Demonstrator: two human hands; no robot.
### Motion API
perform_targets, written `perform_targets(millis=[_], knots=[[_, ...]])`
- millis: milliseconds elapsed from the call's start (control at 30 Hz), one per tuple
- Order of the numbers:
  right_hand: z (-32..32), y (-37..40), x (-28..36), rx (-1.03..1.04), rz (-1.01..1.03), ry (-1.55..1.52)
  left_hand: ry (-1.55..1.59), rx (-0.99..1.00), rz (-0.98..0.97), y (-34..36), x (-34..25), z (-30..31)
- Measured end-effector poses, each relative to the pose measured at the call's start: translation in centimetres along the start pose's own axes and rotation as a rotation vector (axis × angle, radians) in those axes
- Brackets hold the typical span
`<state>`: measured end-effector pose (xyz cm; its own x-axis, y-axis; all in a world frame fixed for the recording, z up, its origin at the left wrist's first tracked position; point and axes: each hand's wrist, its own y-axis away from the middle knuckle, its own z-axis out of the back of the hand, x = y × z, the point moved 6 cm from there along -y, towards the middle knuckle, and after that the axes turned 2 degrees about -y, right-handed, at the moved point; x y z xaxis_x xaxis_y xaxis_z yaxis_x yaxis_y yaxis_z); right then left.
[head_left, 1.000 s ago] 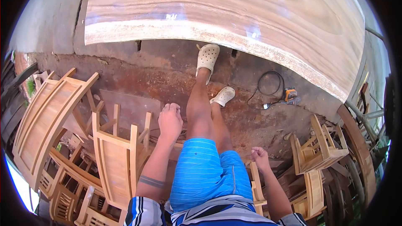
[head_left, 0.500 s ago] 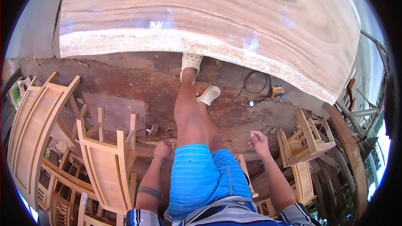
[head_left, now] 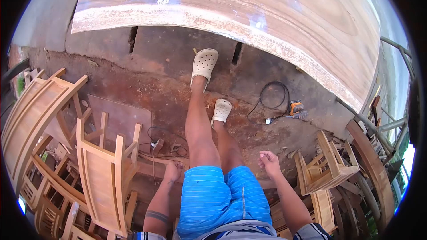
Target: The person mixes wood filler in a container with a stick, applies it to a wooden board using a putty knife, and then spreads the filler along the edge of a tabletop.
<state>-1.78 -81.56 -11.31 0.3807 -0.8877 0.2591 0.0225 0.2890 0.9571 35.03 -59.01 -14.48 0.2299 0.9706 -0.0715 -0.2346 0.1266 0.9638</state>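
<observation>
My left hand [head_left: 173, 170] hangs beside my left thigh, its fingers curled in and nothing visible in them. Near it on the ground are a plug and a dark cable [head_left: 155, 146]. To the right of my shorts, my right hand [head_left: 269, 163] is held out with loosely bent fingers, holding nothing. A small wooden stool or chair frame [head_left: 327, 164] stands beyond that hand. Ahead lies a large wooden slab [head_left: 222, 4] with a pale, wavy edge, which neither hand touches.
An orange and black power tool [head_left: 296, 109] with a coiled black cord lies on the dirty ground. Wooden chairs [head_left: 102, 164] crowd the left side. A long brown board [head_left: 369, 164] and metal tubes line the right. My pale clogs [head_left: 205, 64] are on the floor.
The slab now sits higher in view, and more floor shows in front of it. My feet have shifted, with the front clog now fully visible. Both hands hang much as before.
</observation>
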Motion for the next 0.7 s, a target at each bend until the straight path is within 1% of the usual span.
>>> perform_targets(millis=[33,67,133,167,233,267,300,367,400,467,567,600,700], knots=[[1.3,0.0,-1.6,-0.013,-0.011,0.034,0.010,0.042,0.020,0.1,1.9,-2.6],[2.6,0.0,-3.1,-0.027,-0.022,0.070,0.330,0.137,0.041,-2.1,9.2,-8.7],[4.9,-0.5,-6.2,-0.044,-0.054,0.133,0.025,-0.010,-0.093,1.7,8.3,-9.8],[5.9,-0.6,-7.7,-0.049,-0.078,0.155,0.071,-0.018,-0.092,1.7,10.9,-12.5],[7.0,-0.7,-9.7,-0.059,-0.123,0.190,0.341,-0.005,-0.073,0.9,17.4,-18.5],[7.3,-0.7,-10.4,-0.065,-0.145,0.201,0.445,0.002,-0.047,0.6,19.6,-20.5],[7.3,-0.9,-11.1,-0.071,-0.169,0.210,0.421,-0.006,0.013,2.8,19.2,-20.3],[6.5,-1.9,-12.2,-0.034,-0.151,0.286,0.376,-0.013,0.126,5.6,19.3,-20.3],[6.5,-2.6,-13.1,-0.017,-0.145,0.324,0.375,-0.056,0.133,5.8,19.0,-19.8],[5.2,-3.7,-12.2,0.003,-0.107,0.392,0.376,-0.145,0.145,5.7,19.6,-19.9],[2.3,-5.3,-10.4,0.040,-0.001,0.440,0.279,-0.268,0.010,5.8,18.3,-18.6],[1.3,-5.5,-9.7,0.054,0.044,0.453,0.622,-0.138,0.207,5.5,19.1,-20.1],[-3.3,-4.2,-7.1,0.095,0.122,0.520,0.778,-0.138,0.244,6.3,17.9,-19.9]])
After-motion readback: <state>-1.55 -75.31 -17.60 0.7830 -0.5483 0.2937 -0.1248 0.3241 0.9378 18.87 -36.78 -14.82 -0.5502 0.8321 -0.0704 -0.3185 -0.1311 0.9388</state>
